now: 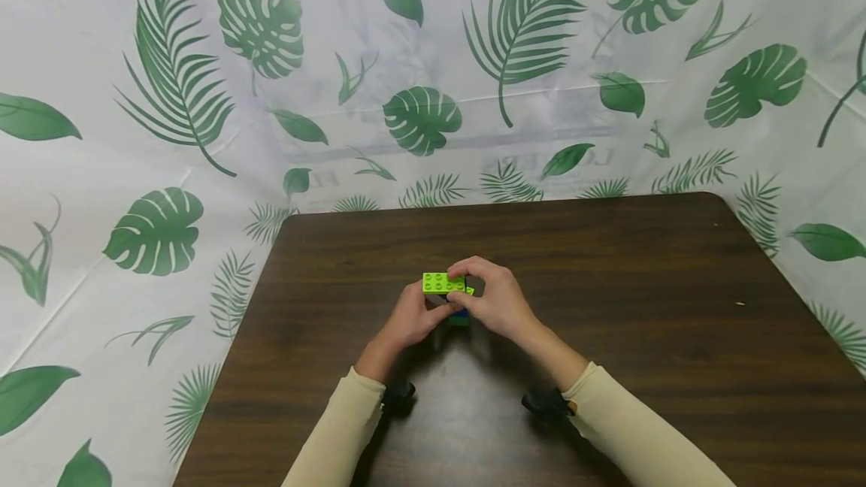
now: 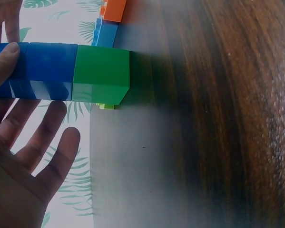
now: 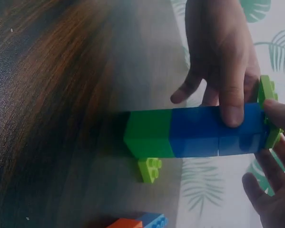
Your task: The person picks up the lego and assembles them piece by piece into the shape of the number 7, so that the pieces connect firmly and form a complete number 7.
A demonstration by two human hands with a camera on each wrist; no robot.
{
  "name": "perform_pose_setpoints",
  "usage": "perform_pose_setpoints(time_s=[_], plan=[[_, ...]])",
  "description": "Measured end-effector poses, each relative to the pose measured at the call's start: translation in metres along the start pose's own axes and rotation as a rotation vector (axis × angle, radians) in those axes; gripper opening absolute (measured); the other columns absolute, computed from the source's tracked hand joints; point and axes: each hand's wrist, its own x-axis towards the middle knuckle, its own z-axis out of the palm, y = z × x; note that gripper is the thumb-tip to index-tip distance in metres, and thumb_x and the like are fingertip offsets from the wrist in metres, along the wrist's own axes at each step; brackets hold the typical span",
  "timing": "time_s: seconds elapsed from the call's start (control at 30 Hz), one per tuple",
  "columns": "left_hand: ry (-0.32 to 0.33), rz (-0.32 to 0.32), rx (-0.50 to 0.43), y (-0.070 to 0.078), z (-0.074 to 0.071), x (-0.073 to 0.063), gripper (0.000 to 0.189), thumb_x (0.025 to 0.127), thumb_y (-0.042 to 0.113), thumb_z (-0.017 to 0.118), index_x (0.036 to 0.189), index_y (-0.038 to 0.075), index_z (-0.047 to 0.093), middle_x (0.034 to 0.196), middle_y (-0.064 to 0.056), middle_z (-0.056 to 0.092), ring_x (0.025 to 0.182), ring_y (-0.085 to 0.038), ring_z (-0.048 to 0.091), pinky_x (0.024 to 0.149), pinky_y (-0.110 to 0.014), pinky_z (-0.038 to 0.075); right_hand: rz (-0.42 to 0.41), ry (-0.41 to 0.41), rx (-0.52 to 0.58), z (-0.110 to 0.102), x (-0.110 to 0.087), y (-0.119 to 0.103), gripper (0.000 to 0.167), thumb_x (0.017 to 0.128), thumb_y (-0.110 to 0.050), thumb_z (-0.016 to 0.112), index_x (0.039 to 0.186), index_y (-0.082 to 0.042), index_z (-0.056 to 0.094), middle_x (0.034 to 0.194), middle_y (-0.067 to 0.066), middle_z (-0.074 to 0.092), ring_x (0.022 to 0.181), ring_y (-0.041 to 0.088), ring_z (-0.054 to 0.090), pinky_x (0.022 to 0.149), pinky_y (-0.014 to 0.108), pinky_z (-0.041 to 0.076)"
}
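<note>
A tower of toy building bricks stands upright on the table, with a green brick [image 3: 149, 133] at the bottom and two blue bricks [image 3: 194, 132] above it. A flat lime-green brick [image 1: 436, 283] with studs lies across the top, sticking out to the left in the head view. My left hand [image 1: 410, 316] grips the tower from the side, its thumb on the upper blue brick [image 2: 49, 64]. With thumb and fingertips, my right hand [image 1: 497, 299] pinches the lime-green brick at its right end. The hands hide much of the tower in the head view.
Behind the tower, another lime-green brick [image 3: 149, 169] lies on the table. Farther off are an orange brick [image 2: 114, 9] and a lighter blue brick [image 2: 105, 33], touching each other. A leaf-patterned sheet [image 1: 325, 149] hangs behind the dark wooden table [image 1: 609, 261].
</note>
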Motion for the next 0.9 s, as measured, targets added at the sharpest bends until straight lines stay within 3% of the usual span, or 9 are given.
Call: perform_pose_setpoints(time_s=[0.27,0.6,0.9], plan=[[0.007,-0.039,-0.091,-0.002,0.003,0.001,0.034,0.090,0.017,0.073,0.122,0.007,0.063,0.113,-0.009,0.066,0.096,-0.029,0.067,0.072,-0.032,0.057,0.057,0.025,-0.056,-0.001,-0.003,0.001,0.018,0.079,-0.016,0.084,0.094,-0.014,0.075,0.109,-0.006,0.070,0.105,0.016,0.065,0.092,0.039,0.051],[0.043,-0.073,-0.201,-0.010,0.008,-0.001,0.030,0.091,0.015,0.072,0.118,0.005,0.065,0.109,-0.010,0.067,0.094,-0.035,0.067,0.073,-0.030,0.057,0.081,0.000,-0.101,-0.004,-0.002,-0.001,0.017,0.077,-0.020,0.086,0.091,-0.016,0.078,0.106,-0.011,0.071,0.103,0.015,0.066,0.088,0.041,0.052],[0.060,-0.087,-0.214,-0.012,0.009,-0.002,0.031,0.090,0.014,0.073,0.117,0.003,0.066,0.108,-0.012,0.068,0.094,-0.033,0.067,0.075,-0.033,0.057,0.060,-0.048,-0.266,-0.008,0.000,-0.006,0.018,0.077,-0.026,0.086,0.093,-0.021,0.078,0.108,-0.014,0.070,0.093,0.013,0.068,0.074,0.036,0.053]])
